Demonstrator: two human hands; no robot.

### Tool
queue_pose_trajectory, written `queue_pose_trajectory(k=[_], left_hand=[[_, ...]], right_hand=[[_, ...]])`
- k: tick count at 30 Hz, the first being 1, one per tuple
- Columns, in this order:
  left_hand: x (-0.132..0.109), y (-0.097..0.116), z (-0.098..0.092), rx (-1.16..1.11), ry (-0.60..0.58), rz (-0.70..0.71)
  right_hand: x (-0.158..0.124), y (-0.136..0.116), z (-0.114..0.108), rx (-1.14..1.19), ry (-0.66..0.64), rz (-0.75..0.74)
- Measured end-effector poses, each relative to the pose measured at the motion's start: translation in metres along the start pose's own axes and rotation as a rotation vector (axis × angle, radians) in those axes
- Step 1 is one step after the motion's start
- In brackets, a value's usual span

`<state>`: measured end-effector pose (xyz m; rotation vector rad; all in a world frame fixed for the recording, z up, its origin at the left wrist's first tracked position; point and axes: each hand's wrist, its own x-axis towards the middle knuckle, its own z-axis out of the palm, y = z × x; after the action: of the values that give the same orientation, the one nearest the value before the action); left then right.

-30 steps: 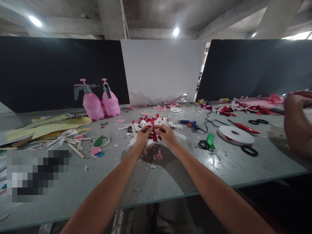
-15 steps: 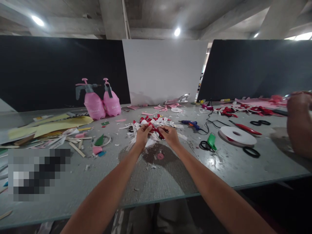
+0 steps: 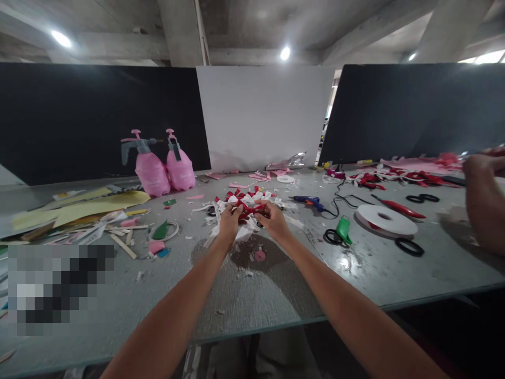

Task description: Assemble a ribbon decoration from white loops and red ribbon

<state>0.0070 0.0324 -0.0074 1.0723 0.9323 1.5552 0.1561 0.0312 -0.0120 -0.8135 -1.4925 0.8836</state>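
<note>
Both my hands meet over the middle of the grey table (image 3: 252, 295). My left hand (image 3: 229, 223) and my right hand (image 3: 273, 220) each pinch an end of a short red ribbon piece (image 3: 248, 209) stretched between the fingertips. Just behind the hands lies a heap of red and white ribbon bits (image 3: 246, 198). A small pink round scrap (image 3: 259, 256) rests on the table below my wrists.
Two pink spray bottles (image 3: 161, 168) stand back left beside yellow paper sheets (image 3: 79, 208). A blue glue gun (image 3: 310, 201), a green-handled scissors (image 3: 338, 231), a white tape roll (image 3: 384, 219) and black rings lie right. Another person's hand (image 3: 483, 197) works at the far right.
The red ribbon went from hanging upright between my fingers to being pulled out flat and level. My hands shifted slightly away from me. The other person's hand moved a little.
</note>
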Motion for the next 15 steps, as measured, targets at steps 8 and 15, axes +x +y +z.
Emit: queue_pose_trajectory(k=[8, 15], left_hand=[[-0.0033, -0.0005, 0.0031, 0.132, -0.079, -0.045], [-0.0004, -0.0031, 0.0017, 0.072, 0.038, -0.010]], right_hand=[[-0.0003, -0.0019, -0.0025, -0.015, 0.001, -0.009], [0.0024, 0.0020, -0.0018, 0.105, 0.125, 0.064]])
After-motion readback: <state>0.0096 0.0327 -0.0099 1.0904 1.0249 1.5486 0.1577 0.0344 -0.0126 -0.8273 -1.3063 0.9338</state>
